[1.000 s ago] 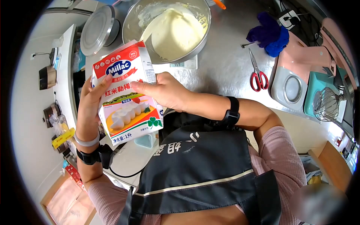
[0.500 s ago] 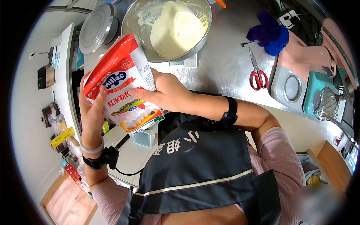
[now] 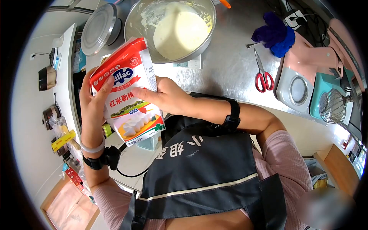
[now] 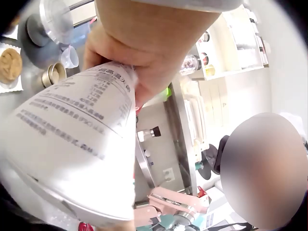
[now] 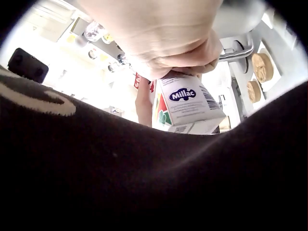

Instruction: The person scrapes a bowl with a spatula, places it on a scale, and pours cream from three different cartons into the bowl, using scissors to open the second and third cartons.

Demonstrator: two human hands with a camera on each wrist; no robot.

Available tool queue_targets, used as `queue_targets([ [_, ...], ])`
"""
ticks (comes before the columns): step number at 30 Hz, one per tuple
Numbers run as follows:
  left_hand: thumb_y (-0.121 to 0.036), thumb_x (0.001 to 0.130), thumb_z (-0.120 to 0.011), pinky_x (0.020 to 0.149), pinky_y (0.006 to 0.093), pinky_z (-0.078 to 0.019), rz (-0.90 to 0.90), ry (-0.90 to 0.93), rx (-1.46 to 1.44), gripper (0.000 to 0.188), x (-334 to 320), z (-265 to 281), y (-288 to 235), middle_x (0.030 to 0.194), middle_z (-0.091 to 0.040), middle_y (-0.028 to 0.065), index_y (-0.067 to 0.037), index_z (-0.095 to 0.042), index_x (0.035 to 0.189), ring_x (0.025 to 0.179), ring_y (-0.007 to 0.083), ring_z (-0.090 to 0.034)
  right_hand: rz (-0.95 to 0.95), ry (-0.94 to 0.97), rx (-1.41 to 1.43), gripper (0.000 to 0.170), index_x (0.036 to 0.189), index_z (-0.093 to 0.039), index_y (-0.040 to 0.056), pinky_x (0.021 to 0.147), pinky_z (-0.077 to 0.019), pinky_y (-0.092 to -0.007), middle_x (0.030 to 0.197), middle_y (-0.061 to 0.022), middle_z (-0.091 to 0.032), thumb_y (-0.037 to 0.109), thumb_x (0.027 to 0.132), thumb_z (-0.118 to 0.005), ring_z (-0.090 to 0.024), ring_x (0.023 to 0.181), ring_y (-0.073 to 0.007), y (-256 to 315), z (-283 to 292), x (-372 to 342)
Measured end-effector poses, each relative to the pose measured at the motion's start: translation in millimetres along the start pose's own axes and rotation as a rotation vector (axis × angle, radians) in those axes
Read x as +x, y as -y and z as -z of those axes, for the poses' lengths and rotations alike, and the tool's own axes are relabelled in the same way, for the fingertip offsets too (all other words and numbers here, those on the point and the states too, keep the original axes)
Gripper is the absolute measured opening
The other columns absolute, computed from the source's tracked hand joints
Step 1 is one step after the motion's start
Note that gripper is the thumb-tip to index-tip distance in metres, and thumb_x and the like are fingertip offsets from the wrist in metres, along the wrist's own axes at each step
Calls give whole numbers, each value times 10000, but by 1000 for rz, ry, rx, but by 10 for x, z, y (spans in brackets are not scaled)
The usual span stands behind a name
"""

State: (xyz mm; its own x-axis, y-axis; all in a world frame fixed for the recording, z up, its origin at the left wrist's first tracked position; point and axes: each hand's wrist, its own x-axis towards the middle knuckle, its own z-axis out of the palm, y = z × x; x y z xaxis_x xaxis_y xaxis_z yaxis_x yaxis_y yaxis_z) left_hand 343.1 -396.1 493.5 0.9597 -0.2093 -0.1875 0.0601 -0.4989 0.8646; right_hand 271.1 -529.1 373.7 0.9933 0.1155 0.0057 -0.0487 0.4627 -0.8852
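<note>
Both hands hold a red and white Millac cream carton, tilted in front of the body with its red top towards the bowl. The left hand grips its left side, thumb across the front. From the other side the right hand grips it, thumb also on the front. Just beyond stands a large metal bowl of pale, smooth cream, on a white scale. No stream shows between carton and bowl. The left wrist view shows the carton's printed side; the right wrist view shows its lower end.
A round metal turntable stands left of the bowl. Rightward on the steel counter lie red-handled scissors and a purple and blue bundle. A pink mixer and a wire whisk sit far right. Round brown cakes lie on white squares.
A second ago pale cream ran from the carton into the bowl; that stream is gone. The carton swung back and left, then turned partly back towards the bowl. Both hands kept their hold.
</note>
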Motion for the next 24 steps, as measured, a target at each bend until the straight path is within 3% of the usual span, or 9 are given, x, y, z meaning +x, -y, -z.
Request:
queue_targets([
  [3, -177, 786, -685, 614, 260, -539, 105, 69, 7, 456, 41, -14, -48, 933, -635, 133, 5, -466, 1141, 715, 176, -651, -82, -16, 28, 458, 1021, -613, 0, 695, -487, -294, 870, -128, -666, 427, 867, -553, -634, 769, -180, 44, -12, -29],
  [12, -210, 753, -728, 620, 275, -548, 139, 175, -29, 482, 188, 88, 104, 915, -631, 166, 26, -466, 1083, 718, 197, -656, -306, 33, 158, 405, 1051, -584, -14, 727, -487, -255, 961, -85, -647, 351, 875, -580, -605, 835, -112, 207, 17, -50],
  [15, -205, 751, -728, 620, 274, -547, 141, 180, -34, 479, 187, 88, 93, 910, -631, 168, 28, -466, 1077, 716, 193, -656, -194, -28, 204, 457, 1009, -618, -11, 692, -491, -278, 870, -99, -668, 420, 870, -560, -625, 772, -144, 96, -33, -44],
  [19, -185, 759, -718, 617, 262, -541, 131, 168, -36, 468, 159, 93, 99, 898, -637, 153, 24, -465, 1092, 701, 184, -653, -191, -21, 172, 435, 1001, -624, -6, 685, -491, -281, 858, -101, -669, 405, 868, -570, -623, 759, -140, 44, -18, -18],
  [22, -147, 773, -693, 655, 247, -526, 95, 147, -7, 455, 107, 116, 114, 937, -626, 131, 19, -456, 1124, 764, 162, -636, -109, -27, 73, 450, 1006, -628, 14, 676, -488, -281, 845, -118, -670, 434, 852, -577, -632, 741, -151, 80, 21, 31],
  [24, -129, 778, -680, 743, 250, -498, -157, 40, -28, 478, 19, 121, 209, 1013, -593, 117, 13, -436, 1165, 881, 149, -596, -157, 68, -123, 393, 1065, -577, -8, 737, -482, -264, 963, -96, -656, 325, 858, -607, -613, 825, -127, 160, 119, 60],
])
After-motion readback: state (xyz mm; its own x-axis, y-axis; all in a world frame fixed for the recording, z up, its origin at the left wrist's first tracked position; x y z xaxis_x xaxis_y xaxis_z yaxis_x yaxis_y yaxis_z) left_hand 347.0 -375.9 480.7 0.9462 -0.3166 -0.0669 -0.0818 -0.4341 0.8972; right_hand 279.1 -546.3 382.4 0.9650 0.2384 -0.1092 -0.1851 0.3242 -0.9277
